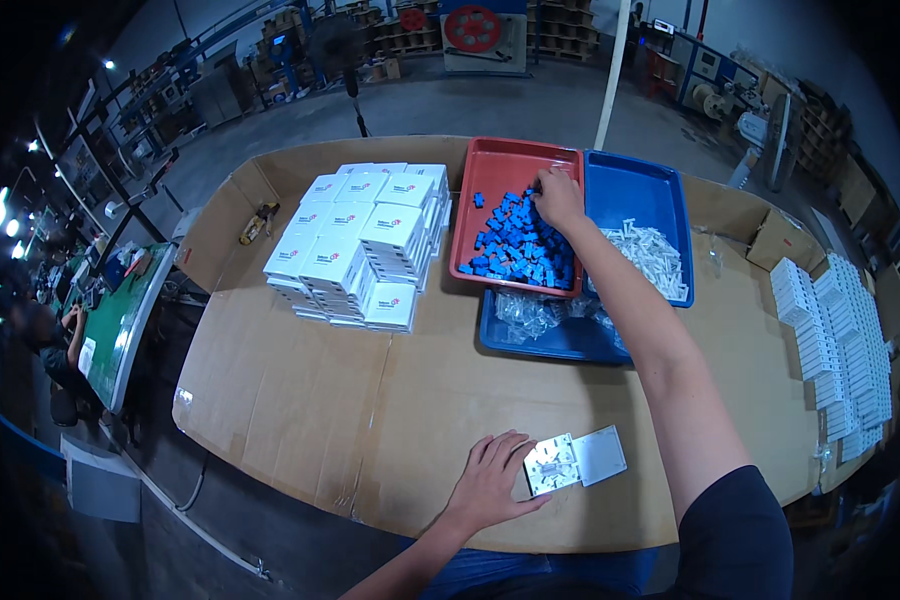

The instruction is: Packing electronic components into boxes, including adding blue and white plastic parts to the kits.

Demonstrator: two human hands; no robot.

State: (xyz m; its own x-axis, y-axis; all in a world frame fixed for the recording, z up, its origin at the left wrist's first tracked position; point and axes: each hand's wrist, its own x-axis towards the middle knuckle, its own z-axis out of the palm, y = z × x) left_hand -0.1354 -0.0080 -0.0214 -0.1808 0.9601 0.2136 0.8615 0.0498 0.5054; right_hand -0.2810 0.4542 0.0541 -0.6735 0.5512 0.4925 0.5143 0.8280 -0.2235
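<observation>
My left hand (485, 483) rests on the cardboard tabletop, thumb and fingers around the left side of an open white plastic box (552, 465). Small fittings show inside that square box. Its flat white lid (601, 455) lies open to the right, against the box. My right hand (558, 196) reaches far forward over a red tray (475, 165), its fingers pinched together at the upper right of a heap of small blue plastic pieces (520, 240). Whatever the right fingertips hold is hidden.
Stacked white square boxes (355, 225) stand at the far left. A blue tray (635, 180) holds white slim parts (645, 255); a lower blue tray (555, 345) holds clear plastic bags (525, 312). White cases (835, 345) line the right side. A tool (259, 223) lies far left.
</observation>
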